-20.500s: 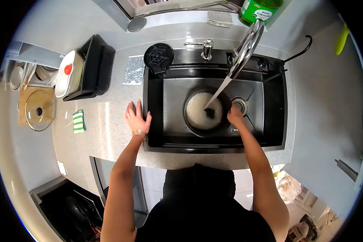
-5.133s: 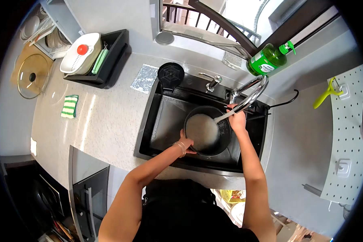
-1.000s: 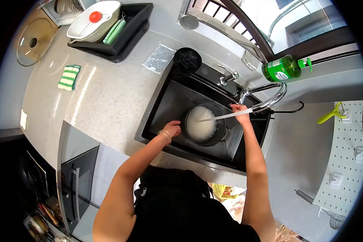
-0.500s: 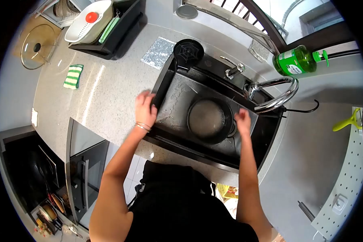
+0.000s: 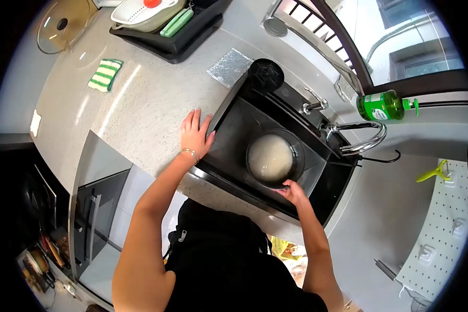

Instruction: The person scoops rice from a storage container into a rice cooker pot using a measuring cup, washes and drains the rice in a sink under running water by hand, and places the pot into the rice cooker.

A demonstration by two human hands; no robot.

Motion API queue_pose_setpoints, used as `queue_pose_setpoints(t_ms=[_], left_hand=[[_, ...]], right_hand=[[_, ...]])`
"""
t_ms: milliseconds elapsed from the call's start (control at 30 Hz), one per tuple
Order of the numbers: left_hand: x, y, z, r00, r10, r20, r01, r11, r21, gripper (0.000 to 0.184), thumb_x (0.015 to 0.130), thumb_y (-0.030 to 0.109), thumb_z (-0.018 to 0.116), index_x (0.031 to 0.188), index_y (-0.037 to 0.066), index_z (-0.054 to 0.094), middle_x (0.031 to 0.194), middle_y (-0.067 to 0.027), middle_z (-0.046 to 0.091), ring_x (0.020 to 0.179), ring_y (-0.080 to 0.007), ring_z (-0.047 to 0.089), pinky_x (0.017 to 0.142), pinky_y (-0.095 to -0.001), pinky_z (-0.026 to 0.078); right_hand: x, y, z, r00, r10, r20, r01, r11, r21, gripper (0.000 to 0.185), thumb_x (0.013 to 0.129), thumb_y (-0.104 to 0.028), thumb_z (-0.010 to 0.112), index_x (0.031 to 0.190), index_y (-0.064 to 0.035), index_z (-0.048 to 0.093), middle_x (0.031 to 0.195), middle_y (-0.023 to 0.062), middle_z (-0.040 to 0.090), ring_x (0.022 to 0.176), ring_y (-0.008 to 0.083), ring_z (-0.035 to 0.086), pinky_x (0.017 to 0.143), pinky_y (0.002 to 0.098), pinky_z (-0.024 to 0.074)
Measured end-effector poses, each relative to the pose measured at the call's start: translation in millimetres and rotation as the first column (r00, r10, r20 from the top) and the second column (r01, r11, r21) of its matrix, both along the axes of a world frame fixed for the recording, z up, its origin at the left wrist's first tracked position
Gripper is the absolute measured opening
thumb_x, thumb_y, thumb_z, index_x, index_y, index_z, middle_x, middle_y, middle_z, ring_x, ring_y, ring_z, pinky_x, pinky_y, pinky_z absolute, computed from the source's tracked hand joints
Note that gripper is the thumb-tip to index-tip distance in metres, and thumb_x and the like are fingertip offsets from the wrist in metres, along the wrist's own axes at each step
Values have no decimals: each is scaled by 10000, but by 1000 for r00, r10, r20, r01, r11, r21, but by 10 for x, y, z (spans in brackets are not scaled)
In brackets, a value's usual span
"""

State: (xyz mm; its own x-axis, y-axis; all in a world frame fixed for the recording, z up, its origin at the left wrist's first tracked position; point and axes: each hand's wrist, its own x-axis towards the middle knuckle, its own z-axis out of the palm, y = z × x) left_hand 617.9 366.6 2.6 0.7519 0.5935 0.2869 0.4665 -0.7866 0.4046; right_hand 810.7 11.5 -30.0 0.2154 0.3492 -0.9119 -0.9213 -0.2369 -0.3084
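Note:
Inside the black sink (image 5: 233, 136) is a dark round pot (image 5: 300, 165) holding cloudy, whitish liquid (image 5: 270, 158). My right hand (image 5: 292, 191) is closed on the pot's near rim or handle, its thumb on top; the hand covers which of the two it is. My left hand (image 5: 196, 134) rests open on the pale counter beside the sink's left edge, fingers spread, holding nothing. The chrome faucet (image 5: 366, 138) arches over the sink's far right side. I cannot make out what lies beneath the liquid.
A striped cloth (image 5: 105, 75) lies on the counter (image 5: 151, 104). Behind it stand a black dish rack (image 5: 178, 49) and a glass lid (image 5: 62, 24). A green soap bottle (image 5: 382, 106) and a small tap (image 5: 315, 104) are by the window. A black round strainer (image 5: 265, 74) sits at the sink's back corner.
My right hand has come from beside the pot to its near side and closed on it. The liquid has shifted within the pot. My left hand stays by the sink edge. The view has turned.

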Motion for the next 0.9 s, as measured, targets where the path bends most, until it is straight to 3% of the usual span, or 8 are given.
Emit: queue_pose_setpoints(t_ms=[100,267,300,467,600,733,900], left_hand=[[-40,5,3,1000,3,15,-3,1000,-22,453,776,235,585,1201,112,486,1306,-190,344,1199,-372,308,974,-471,270],[-66,34,-38,1000,5,28,-5,1000,-6,423,789,238,568,1183,99,497,1312,-199,342,1201,-374,305,977,-472,262],[-75,37,-38,1000,4,22,-4,1000,-2,420,789,236,568,1180,99,500,1314,-199,341,1202,-374,304,979,-471,260],[-97,43,-72,998,-11,63,14,999,-51,422,776,221,570,1174,96,503,1316,-198,342,1214,-374,298,985,-468,249],[-104,58,-89,997,-11,74,16,998,-63,431,760,207,576,1171,96,503,1314,-195,346,1215,-371,301,983,-467,250],[-114,69,-87,996,-19,86,25,997,-71,436,755,201,579,1169,88,503,1309,-199,351,1213,-365,306,985,-468,249],[-128,61,-59,997,-25,74,29,998,-60,428,761,204,576,1164,79,506,1298,-203,360,1205,-360,315,990,-466,245]], right_hand=[[-36,91,413,997,17,80,-12,998,-68,414,735,-9,425,1111,153,364,1104,264,497,1015,388,526,909,461,455],[-29,127,838,989,16,147,10,984,-177,417,699,11,404,1082,175,382,1102,275,497,991,412,536,865,507,476],[-24,120,913,990,18,137,4,987,-158,315,742,14,383,1028,145,397,1062,262,509,974,408,540,795,507,517],[-86,32,1278,963,101,249,-34,966,-258,352,735,30,380,1080,98,392,1059,249,519,951,386,565,758,502,533],[-138,-35,1445,957,111,270,-17,945,-328,369,739,38,365,1105,76,384,1056,245,523,940,394,569,736,501,540],[-201,-115,1557,935,159,316,-40,935,-353,352,743,14,366,1074,130,401,1048,262,538,904,418,579,767,501,526],[-254,-206,1620,915,158,372,22,900,-435,375,744,18,360,1109,98,388,1027,275,538,876,429,586,735,509,532]])
